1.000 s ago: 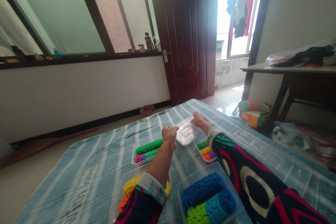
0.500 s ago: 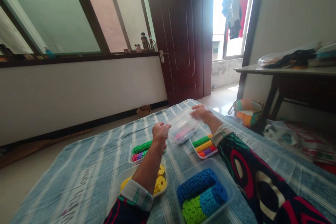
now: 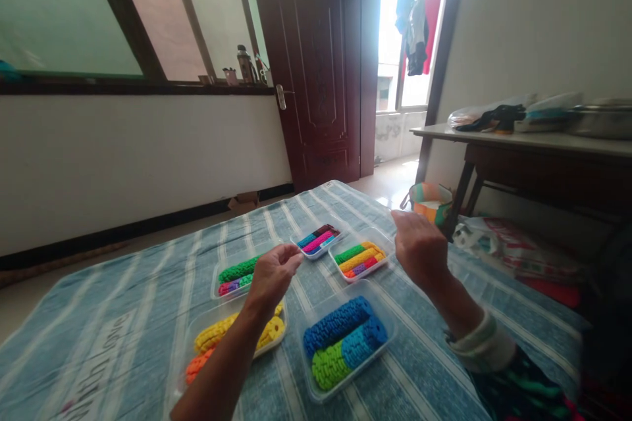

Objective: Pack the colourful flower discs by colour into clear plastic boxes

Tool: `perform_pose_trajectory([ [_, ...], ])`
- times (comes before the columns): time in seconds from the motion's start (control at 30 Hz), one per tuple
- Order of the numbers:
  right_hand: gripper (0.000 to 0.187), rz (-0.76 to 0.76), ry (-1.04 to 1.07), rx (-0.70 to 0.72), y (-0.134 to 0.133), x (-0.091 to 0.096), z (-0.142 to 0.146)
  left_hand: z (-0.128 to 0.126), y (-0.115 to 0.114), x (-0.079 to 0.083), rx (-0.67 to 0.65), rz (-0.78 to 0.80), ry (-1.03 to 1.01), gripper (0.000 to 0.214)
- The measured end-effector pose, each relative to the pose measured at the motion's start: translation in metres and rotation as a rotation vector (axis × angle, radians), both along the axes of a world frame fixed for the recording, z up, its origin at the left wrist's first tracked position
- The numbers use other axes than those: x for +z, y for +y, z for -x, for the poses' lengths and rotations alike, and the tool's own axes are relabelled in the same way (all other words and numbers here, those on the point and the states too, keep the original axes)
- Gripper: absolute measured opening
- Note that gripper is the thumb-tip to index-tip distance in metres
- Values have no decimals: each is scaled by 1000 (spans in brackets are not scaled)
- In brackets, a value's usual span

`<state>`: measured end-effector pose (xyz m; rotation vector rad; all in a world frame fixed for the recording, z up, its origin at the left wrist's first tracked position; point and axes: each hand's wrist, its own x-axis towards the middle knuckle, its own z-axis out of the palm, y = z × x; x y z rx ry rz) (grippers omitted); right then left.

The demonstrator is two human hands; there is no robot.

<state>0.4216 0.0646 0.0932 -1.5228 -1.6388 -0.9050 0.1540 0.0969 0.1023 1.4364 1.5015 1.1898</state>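
Note:
Several clear plastic trays of bright knobbly foam rolls lie on a blue striped bedcover [image 3: 123, 316]. My left hand [image 3: 274, 273] hovers palm-in with its fingers loosely curled and apart, holding nothing, just over the tray of green and purple rolls [image 3: 236, 274] and the tray of yellow and orange rolls [image 3: 232, 337]. My right hand [image 3: 419, 247] hangs in the air to the right of the tray of green, yellow and orange rolls [image 3: 359, 260]; its back faces me and hides the fingers. Farthest off, between the hands, sits a small tray of blue and pink rolls [image 3: 318, 240]. Nearest me is a larger tray of blue and green rolls [image 3: 343, 342].
A dark wooden door [image 3: 316, 66] stands beyond the bed, with an open doorway and hanging clothes [image 3: 417, 20] to its right. A wooden table [image 3: 533, 145] with bags on it stands at the right, a striped bag [image 3: 428, 200] by its leg. Bottles stand on the window ledge [image 3: 244, 66].
Both hands held the small clear tray up over the bed; it now rests on the cover and both hands have let go and drawn back towards me. The camera has tilted down and right.

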Motion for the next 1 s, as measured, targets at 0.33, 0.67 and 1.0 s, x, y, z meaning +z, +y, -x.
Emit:
perform_pose_trajectory([
  [0.33, 26, 513, -140, -174, -44, -84, -38, 83, -50, -29, 133, 26, 183, 38],
  [0.67, 22, 629, 112, -7, -59, -79, -15, 140, -79, -48, 512, -93, 398, 33],
  [1.0, 21, 1027, 258, 518, -11, -5, 137, 141, -59, -82, 496, 5, -15, 29],
])
